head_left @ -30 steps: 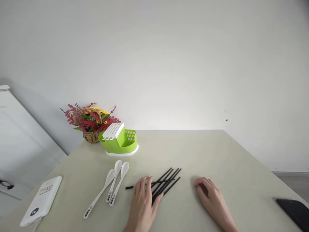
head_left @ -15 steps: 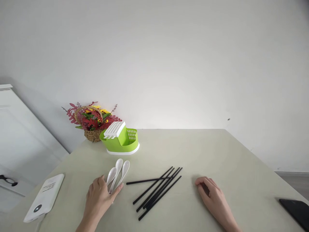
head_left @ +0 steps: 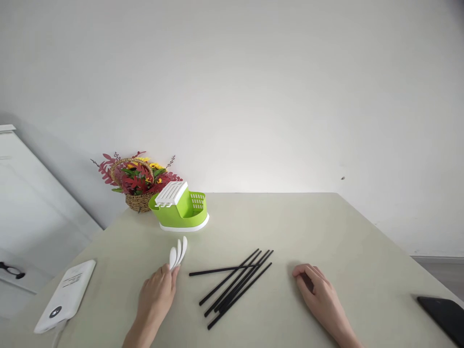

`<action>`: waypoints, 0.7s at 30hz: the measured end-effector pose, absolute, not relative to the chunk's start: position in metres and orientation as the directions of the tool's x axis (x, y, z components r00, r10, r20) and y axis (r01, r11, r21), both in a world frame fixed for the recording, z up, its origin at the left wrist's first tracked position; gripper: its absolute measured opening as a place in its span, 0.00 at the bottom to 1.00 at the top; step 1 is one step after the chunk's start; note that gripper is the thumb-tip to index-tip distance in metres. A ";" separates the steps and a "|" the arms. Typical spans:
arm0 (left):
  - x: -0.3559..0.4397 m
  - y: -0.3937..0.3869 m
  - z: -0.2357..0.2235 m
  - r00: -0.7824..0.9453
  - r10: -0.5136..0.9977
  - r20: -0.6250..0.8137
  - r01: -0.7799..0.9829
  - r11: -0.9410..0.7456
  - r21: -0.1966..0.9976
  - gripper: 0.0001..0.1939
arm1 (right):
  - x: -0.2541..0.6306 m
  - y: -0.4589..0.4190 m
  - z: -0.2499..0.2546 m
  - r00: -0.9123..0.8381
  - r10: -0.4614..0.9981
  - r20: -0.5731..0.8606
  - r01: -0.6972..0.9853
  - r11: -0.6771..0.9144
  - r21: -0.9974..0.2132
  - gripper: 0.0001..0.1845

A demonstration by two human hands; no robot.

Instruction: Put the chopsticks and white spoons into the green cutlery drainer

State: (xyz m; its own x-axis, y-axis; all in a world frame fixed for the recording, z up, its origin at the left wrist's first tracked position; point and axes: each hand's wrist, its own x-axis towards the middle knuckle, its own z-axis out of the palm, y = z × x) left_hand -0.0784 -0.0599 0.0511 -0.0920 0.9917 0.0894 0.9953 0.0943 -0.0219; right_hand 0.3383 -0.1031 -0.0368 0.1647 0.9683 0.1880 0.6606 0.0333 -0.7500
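Observation:
Three white soup spoons [head_left: 178, 252] are pinched together by their handles in my left hand [head_left: 157, 290], bowls pointing up and away. Their handle ends are hidden by the fingers. To the right of that hand several black chopsticks [head_left: 241, 280] lie loosely on the table, one crossing the others. My right hand [head_left: 319, 290] rests on the table right of the chopsticks, apart from them. Its fingers are loosely curled in, with nothing seen in them. Beyond the spoons stands a green cutlery holder [head_left: 177, 220] with a white slotted top and white base.
A wicker basket of artificial flowers [head_left: 137, 200] stands behind the holder against the wall. A white power bank [head_left: 67, 296] with a cable lies at the left table edge. At the right edge is a black phone [head_left: 442, 316]. A white cabinet [head_left: 39, 208] stands left of the table [head_left: 275, 217].
My left hand has closed round the three spoons and gathered them upright off their flat spread, turning them edge-on. My right hand has stayed in place.

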 end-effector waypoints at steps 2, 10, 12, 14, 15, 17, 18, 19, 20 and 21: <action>-0.072 -0.060 0.048 -0.102 0.987 0.122 0.995 0.099 0.033 0.21 | 0.338 -0.103 -0.037 0.161 0.968 0.192 0.660 0.039 -0.750 0.12; 0.032 -0.089 0.040 0.209 0.951 0.228 0.944 -0.257 0.207 0.17 | 0.339 -0.104 -0.038 0.243 0.954 0.173 0.605 -0.009 -0.796 0.13; 0.068 -0.103 0.034 0.298 0.934 0.195 0.910 -0.340 0.237 0.15 | 0.342 -0.104 -0.040 0.357 0.923 0.142 0.545 -0.082 -0.834 0.13; 0.098 -0.114 0.026 0.407 0.902 0.145 0.861 -0.432 0.268 0.12 | 0.345 -0.103 -0.042 0.476 0.871 0.117 0.454 -0.130 -0.882 0.14; 0.110 -0.118 0.021 0.444 0.888 0.120 0.842 -0.459 0.282 0.11 | 0.347 -0.102 -0.043 0.521 0.846 0.109 0.405 -0.133 -0.905 0.15; 0.128 -0.121 0.011 0.464 0.882 0.084 0.833 -0.467 0.297 0.11 | 0.350 -0.101 -0.045 0.574 0.813 0.099 0.324 -0.115 -0.939 0.16; 0.134 -0.122 0.006 0.463 0.883 0.074 0.835 -0.463 0.298 0.11 | 0.351 -0.100 -0.046 0.584 0.806 0.096 0.299 -0.104 -0.949 0.16; 0.140 -0.122 0.000 0.458 0.886 0.067 0.839 -0.456 0.295 0.11 | 0.352 -0.099 -0.047 0.587 0.804 0.091 0.284 -0.099 -0.954 0.16; 0.144 -0.121 -0.005 0.451 0.891 0.060 0.847 -0.448 0.286 0.11 | 0.352 -0.099 -0.048 0.585 0.806 0.086 0.279 -0.100 -0.955 0.16; 0.148 -0.121 -0.010 0.441 0.896 0.051 0.858 -0.438 0.270 0.11 | 0.352 -0.098 -0.048 0.578 0.812 0.081 0.280 -0.105 -0.954 0.16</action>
